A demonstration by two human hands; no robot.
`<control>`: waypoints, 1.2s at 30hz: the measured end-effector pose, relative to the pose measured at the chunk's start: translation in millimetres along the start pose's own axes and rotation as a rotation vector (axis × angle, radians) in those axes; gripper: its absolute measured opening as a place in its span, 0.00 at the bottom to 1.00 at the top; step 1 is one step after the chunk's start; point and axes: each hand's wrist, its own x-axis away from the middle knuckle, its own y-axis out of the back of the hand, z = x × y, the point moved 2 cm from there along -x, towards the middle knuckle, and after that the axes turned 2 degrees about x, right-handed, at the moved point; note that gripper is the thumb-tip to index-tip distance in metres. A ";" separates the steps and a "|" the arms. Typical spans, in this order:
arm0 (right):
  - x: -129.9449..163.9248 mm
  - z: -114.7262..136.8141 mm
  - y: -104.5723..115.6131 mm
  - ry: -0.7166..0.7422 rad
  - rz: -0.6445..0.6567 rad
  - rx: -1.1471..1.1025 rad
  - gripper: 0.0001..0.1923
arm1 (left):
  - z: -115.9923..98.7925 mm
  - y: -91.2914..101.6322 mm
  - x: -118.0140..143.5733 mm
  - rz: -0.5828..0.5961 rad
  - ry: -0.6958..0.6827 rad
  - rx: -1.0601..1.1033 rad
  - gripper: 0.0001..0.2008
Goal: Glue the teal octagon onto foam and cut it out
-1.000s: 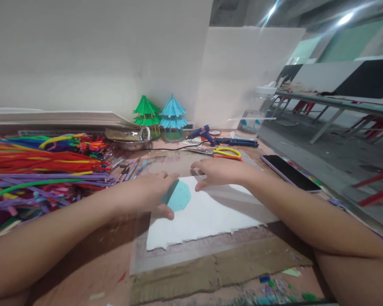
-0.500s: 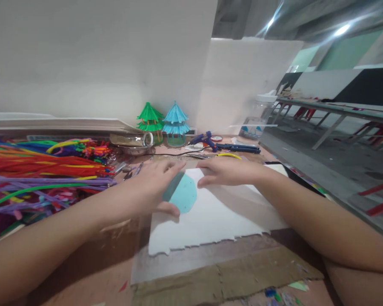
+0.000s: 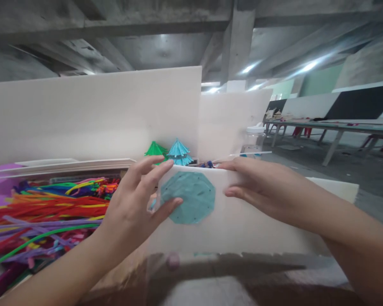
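Behind, a pale partition; my left hand (image 3: 132,208) and right hand (image 3: 258,187) pinched the white sheet (image 3: 242,225) upright, thumb pressing its teal octagon (image 3: 189,198); next, I judged, steady alignment.

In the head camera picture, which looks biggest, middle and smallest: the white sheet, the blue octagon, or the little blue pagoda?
1. White sheet, the largest.
2. Blue octagon, on the sheet.
3. Blue pagoda, the smallest as seen, but it stands farther back and is partly hidden by the sheet, so its true size is unsure.

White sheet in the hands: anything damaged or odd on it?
Yes. The white sheet has a ragged, torn-looking lower edge, and the teal octagon lying on it looks crumpled. Both hands grip its top edge.
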 end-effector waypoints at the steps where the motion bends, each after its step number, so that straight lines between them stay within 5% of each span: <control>1: 0.6 -1.3 0.3 0.010 0.008 -0.015 0.22 | -0.6 0.5 0.0 -0.003 -0.007 -0.005 0.28; 16: 5.5 6.9 1.2 0.033 -0.013 0.068 0.26 | -4.1 -1.5 1.1 0.044 -0.115 -0.137 0.24; 26: -0.6 1.2 10.8 0.028 -0.059 -0.116 0.17 | 14.4 -4.8 5.7 -0.070 0.175 0.163 0.25; 30: -0.1 0.0 11.5 0.025 -0.071 -0.147 0.18 | 11.8 -3.5 5.9 -0.144 0.060 0.098 0.25; 36: 0.6 -1.0 7.2 0.050 -0.119 -0.158 0.17 | 5.9 0.4 4.2 -0.100 -0.053 -0.040 0.22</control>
